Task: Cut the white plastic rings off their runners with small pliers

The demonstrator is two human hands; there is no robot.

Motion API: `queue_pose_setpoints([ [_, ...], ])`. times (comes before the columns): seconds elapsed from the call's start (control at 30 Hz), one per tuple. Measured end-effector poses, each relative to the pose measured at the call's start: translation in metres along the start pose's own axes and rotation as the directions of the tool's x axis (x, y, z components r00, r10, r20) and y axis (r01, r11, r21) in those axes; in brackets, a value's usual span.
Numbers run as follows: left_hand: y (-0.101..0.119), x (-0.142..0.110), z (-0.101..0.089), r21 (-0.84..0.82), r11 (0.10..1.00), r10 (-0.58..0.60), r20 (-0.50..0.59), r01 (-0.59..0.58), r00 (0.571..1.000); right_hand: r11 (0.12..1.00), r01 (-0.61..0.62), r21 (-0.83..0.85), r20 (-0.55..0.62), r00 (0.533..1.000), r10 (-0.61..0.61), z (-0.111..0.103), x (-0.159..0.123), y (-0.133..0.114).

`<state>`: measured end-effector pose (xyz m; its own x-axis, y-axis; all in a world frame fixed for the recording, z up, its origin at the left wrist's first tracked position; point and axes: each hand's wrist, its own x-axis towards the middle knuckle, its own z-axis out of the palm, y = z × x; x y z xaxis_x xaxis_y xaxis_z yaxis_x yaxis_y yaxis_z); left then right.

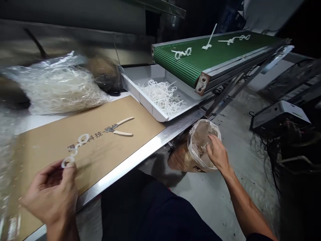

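Between the thumb and fingers of my left hand [54,190] is a white plastic ring piece [79,143], two rings joined by a curved middle, held over the cardboard sheet [112,160]. Pliers with pale handles [122,133] lie spread on that cardboard, to the right of the piece. Lower down on the right, my right hand [218,152] hangs over the mouth of a brown sack [180,155]. Its thumb and fingers are apart, and I see nothing held in them. Thin white scraps [198,149] lie inside the sack.
A white tray [142,98] heaped with white plastic pieces stands under the end of a green conveyor belt [195,63], which carries several similar pieces. A clear bag of rings [60,88] sits at the back left. The metal table edge [120,167] runs before me.
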<state>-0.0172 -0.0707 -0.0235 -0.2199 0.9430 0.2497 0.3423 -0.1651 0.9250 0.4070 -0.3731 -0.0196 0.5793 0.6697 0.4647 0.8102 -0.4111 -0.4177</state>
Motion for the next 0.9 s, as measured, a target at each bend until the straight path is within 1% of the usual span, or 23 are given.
queue_pose_setpoints([
  [0.03, 0.002, -0.001, 0.0, -0.003, 1.0, -0.01, -0.047, 0.01, 0.999, 0.999, 0.033, 0.034, -0.003, 0.999, -0.033, 0.002, 0.003, -0.013],
  [0.07, 0.003, -0.002, 0.0, -0.01, 1.0, -0.017, -0.065, 0.016, 0.998, 0.994, 0.08, 0.081, 0.004, 0.997, -0.08, 0.006, 0.006, -0.03],
  [0.1, 0.004, -0.004, -0.001, -0.02, 1.0, -0.018, -0.049, 0.018, 0.999, 0.98, 0.14, 0.14, 0.024, 0.989, -0.145, 0.011, 0.01, -0.051],
  [0.13, 0.004, -0.005, -0.001, -0.025, 1.0, -0.012, -0.005, 0.012, 1.0, 0.956, 0.208, 0.205, 0.053, 0.973, -0.223, 0.017, 0.014, -0.073],
  [0.17, 0.003, -0.005, -0.001, -0.019, 1.0, 0.004, 0.035, -0.003, 0.999, 0.922, 0.277, 0.271, 0.085, 0.947, -0.31, 0.024, 0.018, -0.096],
  [0.23, 0.0, -0.005, -0.002, 0.006, 0.999, 0.047, 0.085, -0.047, 0.995, 0.834, 0.394, 0.387, 0.154, 0.864, -0.48, 0.044, 0.029, -0.14],
  [0.3, -0.002, -0.004, -0.002, 0.032, 0.996, 0.084, 0.093, -0.087, 0.992, 0.752, 0.466, 0.465, 0.218, 0.763, -0.608, 0.072, 0.047, -0.178],
  [0.37, -0.002, -0.004, -0.002, 0.042, 0.993, 0.105, 0.09, -0.11, 0.99, 0.706, 0.505, 0.497, 0.276, 0.679, -0.68, 0.104, 0.071, -0.207],
  [0.4, -0.002, -0.003, -0.002, 0.042, 0.992, 0.112, 0.089, -0.116, 0.99, 0.698, 0.516, 0.497, 0.304, 0.649, -0.697, 0.12, 0.085, -0.218],
  [0.47, 0.0, -0.004, -0.002, 0.041, 0.99, 0.127, 0.087, -0.131, 0.988, 0.704, 0.528, 0.476, 0.366, 0.609, -0.704, 0.149, 0.115, -0.235],
  [0.5, 0.001, -0.004, -0.002, 0.04, 0.989, 0.136, 0.085, -0.14, 0.987, 0.712, 0.53, 0.461, 0.398, 0.594, -0.7, 0.16, 0.128, -0.241],
  [0.53, 0.002, -0.004, -0.002, 0.039, 0.988, 0.144, 0.083, -0.147, 0.986, 0.718, 0.532, 0.448, 0.43, 0.576, -0.695, 0.168, 0.141, -0.246],
  [0.6, 0.004, -0.005, -0.001, 0.036, 0.987, 0.155, 0.08, -0.158, 0.985, 0.726, 0.538, 0.429, 0.487, 0.539, -0.687, 0.177, 0.158, -0.253],
  [0.63, 0.005, -0.005, -0.001, 0.035, 0.987, 0.157, 0.079, -0.16, 0.984, 0.729, 0.54, 0.422, 0.511, 0.523, -0.683, 0.178, 0.162, -0.255],
  [0.7, 0.006, -0.006, -0.001, 0.032, 0.987, 0.155, 0.077, -0.157, 0.985, 0.74, 0.534, 0.408, 0.548, 0.505, -0.667, 0.175, 0.164, -0.259],
  [0.77, 0.006, -0.007, 0.0, 0.029, 0.989, 0.144, 0.069, -0.147, 0.987, 0.753, 0.511, 0.415, 0.585, 0.484, -0.651, 0.166, 0.159, -0.261],
  [0.8, 0.007, -0.008, 0.0, 0.028, 0.99, 0.137, 0.064, -0.139, 0.988, 0.754, 0.494, 0.433, 0.606, 0.461, -0.649, 0.16, 0.156, -0.261],
  [0.83, 0.007, -0.008, 0.0, 0.027, 0.991, 0.129, 0.058, -0.13, 0.99, 0.749, 0.476, 0.46, 0.626, 0.425, -0.654, 0.153, 0.153, -0.261],
  [0.87, 0.008, -0.009, 0.0, 0.027, 0.992, 0.122, 0.053, -0.123, 0.991, 0.742, 0.443, 0.503, 0.647, 0.377, -0.663, 0.147, 0.149, -0.262],
  [0.9, 0.009, -0.009, 0.0, 0.026, 0.993, 0.117, 0.047, -0.119, 0.992, 0.737, 0.383, 0.557, 0.667, 0.322, -0.672, 0.142, 0.146, -0.262],
])
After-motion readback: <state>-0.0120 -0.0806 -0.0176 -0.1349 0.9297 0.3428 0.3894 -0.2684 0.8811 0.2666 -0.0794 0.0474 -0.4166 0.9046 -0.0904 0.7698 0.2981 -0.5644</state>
